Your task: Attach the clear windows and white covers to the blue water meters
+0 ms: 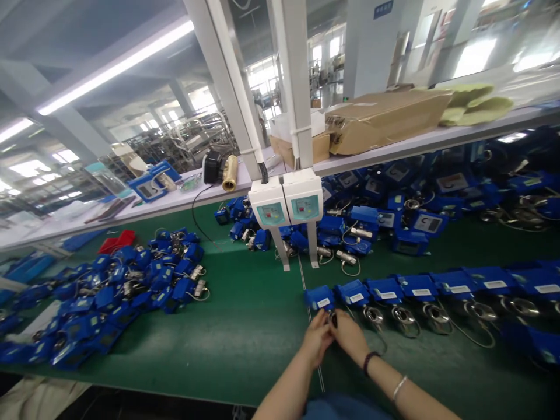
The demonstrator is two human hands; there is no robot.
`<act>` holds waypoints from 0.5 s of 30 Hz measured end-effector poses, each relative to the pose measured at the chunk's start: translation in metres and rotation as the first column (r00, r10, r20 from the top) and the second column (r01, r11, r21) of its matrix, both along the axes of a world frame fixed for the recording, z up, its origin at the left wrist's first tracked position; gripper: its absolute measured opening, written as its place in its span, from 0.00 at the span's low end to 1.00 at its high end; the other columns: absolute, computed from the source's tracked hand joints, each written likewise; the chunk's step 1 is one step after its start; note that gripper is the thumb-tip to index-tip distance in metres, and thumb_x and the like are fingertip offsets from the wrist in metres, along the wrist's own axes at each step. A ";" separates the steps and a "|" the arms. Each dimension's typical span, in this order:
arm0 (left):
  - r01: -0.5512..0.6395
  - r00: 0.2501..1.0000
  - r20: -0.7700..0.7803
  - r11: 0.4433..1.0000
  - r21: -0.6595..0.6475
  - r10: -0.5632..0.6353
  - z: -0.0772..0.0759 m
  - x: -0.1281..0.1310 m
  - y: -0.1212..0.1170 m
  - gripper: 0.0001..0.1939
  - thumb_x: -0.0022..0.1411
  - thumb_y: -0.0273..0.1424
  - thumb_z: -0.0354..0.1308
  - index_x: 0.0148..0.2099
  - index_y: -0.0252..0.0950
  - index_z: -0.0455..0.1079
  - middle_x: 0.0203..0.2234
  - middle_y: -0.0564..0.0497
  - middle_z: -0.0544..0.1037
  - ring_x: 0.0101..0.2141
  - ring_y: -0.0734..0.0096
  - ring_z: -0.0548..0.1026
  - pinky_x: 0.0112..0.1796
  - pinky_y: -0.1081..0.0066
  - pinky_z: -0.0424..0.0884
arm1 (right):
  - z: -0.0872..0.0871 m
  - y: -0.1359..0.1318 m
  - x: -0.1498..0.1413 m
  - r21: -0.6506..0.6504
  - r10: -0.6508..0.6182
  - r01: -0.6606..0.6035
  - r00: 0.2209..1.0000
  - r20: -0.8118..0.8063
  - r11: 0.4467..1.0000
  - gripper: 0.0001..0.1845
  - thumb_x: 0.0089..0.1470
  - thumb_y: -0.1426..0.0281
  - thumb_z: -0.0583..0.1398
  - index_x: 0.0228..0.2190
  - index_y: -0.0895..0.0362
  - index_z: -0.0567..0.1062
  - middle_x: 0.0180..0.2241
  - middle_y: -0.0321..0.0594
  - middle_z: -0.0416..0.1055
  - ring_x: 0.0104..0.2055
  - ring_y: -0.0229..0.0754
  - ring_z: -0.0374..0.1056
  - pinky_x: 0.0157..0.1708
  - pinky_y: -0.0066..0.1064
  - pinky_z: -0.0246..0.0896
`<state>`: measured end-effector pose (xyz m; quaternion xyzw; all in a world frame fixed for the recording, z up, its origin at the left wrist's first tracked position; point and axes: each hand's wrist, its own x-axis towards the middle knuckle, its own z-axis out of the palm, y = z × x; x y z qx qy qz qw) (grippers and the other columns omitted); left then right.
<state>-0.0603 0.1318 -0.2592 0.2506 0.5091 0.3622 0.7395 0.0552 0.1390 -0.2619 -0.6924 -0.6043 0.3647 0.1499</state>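
Observation:
My left hand [315, 340] and my right hand [349, 335] meet over the green mat [245, 332], fingers pinched together on a small dark metal part [333, 318] between them. It lies just below the leftmost blue box [319, 297] of a row of blue boxes [437, 287] with white labels, each with a round metal fitting [405, 318] on a wire in front of it. The right wrist wears a dark band and a thin bracelet.
A heap of blue boxes [114, 291] lies at the left, another heap [385, 224] under the white shelf [420, 143]. Two white meter units [286, 204] hang on posts. Cardboard boxes [385, 119] and a brass fitting [230, 173] sit on the shelf.

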 end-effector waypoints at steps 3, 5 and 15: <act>0.067 0.998 0.004 0.998 0.006 -0.067 0.007 0.009 0.010 0.27 0.43 0.25 0.63 0.50 0.38 0.72 0.53 0.46 0.72 0.49 0.62 0.72 0.47 0.66 0.67 | 0.002 0.009 0.011 0.000 -0.018 0.018 0.994 0.108 1.000 0.10 0.54 0.79 0.51 0.38 0.65 0.69 0.39 0.59 0.73 0.43 0.50 0.72 0.41 0.34 0.62; 0.083 0.996 -0.023 0.997 -0.001 -0.083 0.009 0.007 0.007 0.26 0.42 0.23 0.64 0.47 0.37 0.73 0.51 0.46 0.74 0.48 0.62 0.72 0.44 0.67 0.68 | 0.003 0.006 0.009 -0.013 -0.025 0.027 0.984 0.175 1.000 0.10 0.53 0.80 0.51 0.37 0.64 0.68 0.37 0.58 0.74 0.40 0.51 0.73 0.38 0.35 0.63; -0.288 0.897 -0.399 0.936 -0.203 0.190 -0.020 -0.134 -0.032 0.09 0.57 0.23 0.56 0.43 0.30 0.70 0.29 0.51 0.76 0.25 0.75 0.72 0.31 0.70 0.70 | -0.026 0.003 0.009 0.043 -0.171 0.166 0.949 0.263 0.985 0.13 0.45 0.64 0.56 0.35 0.50 0.72 0.29 0.50 0.73 0.25 0.56 0.73 0.30 0.45 0.66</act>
